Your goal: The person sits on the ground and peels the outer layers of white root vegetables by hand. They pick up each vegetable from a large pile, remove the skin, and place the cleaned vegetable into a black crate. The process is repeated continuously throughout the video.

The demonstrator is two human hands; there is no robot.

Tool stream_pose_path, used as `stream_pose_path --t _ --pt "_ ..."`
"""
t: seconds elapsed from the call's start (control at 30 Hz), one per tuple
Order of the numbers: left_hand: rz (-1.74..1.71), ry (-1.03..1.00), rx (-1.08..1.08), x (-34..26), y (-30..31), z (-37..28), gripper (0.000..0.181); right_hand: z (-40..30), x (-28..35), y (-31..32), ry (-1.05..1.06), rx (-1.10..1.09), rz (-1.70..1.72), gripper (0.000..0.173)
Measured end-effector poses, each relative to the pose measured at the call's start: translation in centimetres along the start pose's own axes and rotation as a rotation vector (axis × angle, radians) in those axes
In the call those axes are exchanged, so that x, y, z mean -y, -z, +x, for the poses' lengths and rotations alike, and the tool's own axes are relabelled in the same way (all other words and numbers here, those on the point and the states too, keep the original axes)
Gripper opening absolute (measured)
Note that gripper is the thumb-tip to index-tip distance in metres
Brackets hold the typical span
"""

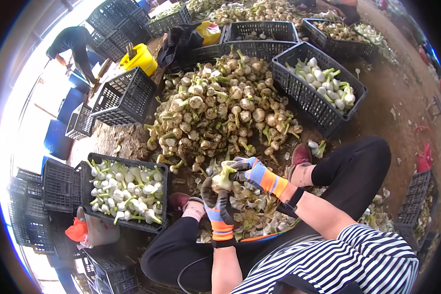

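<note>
Between my two gloved hands is a garlic bulb (222,180) with a short green stem. My left hand (217,202) cups the bulb from below. My right hand (250,171) has its fingers closed at the stem and upper side of the bulb. Both wear orange and blue gloves with grey fingers. A heap of soil-stained garlic bulbs (220,106) lies in front of me. Peeled-off skins and leaves (261,209) cover the ground between my legs. To the left, a black plastic crate (125,159) holds cleaned white bulbs; another crate (308,88) at the upper right holds more white bulbs.
Black crates (125,97) stand left of the heap and beyond it, near a yellow bucket (141,58). A white bucket (101,229) with an orange bag sits at lower left. A person (71,44) bends over at upper left. One trimmed bulb (317,148) lies near my right shoe.
</note>
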State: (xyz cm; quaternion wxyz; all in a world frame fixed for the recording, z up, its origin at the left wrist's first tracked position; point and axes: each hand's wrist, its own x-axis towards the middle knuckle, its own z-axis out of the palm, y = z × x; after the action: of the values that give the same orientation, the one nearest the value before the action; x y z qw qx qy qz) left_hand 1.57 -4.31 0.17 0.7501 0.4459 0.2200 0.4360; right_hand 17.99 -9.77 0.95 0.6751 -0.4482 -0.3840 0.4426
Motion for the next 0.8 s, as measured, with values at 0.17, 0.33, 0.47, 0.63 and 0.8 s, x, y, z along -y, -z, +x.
stream_pose_path --t 0.17,0.33,0.47,0.63,0.8 --pt "-0.104 0.177 0.050 -1.5 -0.8 0.0 0.046 -0.2 -0.9 0.3 0.082 -0.038 -0.189 0.026" --pt "-0.017 0.292 0.085 -2.1 -0.6 0.1 0.047 -1.0 0.1 -1.6 -0.007 -0.124 -0.212 0.027" --pt "0.062 0.236 -0.108 0.1 1.9 0.7 0.044 -0.8 0.8 -2.6 -0.056 -0.192 -0.217 0.027" --pt "0.231 0.052 0.059 -0.2 2.0 0.5 0.054 -0.8 -0.3 -2.1 -0.229 -0.197 0.148 0.021" --pt "0.190 0.057 0.041 -1.4 0.3 0.7 0.053 -1.2 0.4 -2.7 -0.268 -0.283 0.238 0.023"
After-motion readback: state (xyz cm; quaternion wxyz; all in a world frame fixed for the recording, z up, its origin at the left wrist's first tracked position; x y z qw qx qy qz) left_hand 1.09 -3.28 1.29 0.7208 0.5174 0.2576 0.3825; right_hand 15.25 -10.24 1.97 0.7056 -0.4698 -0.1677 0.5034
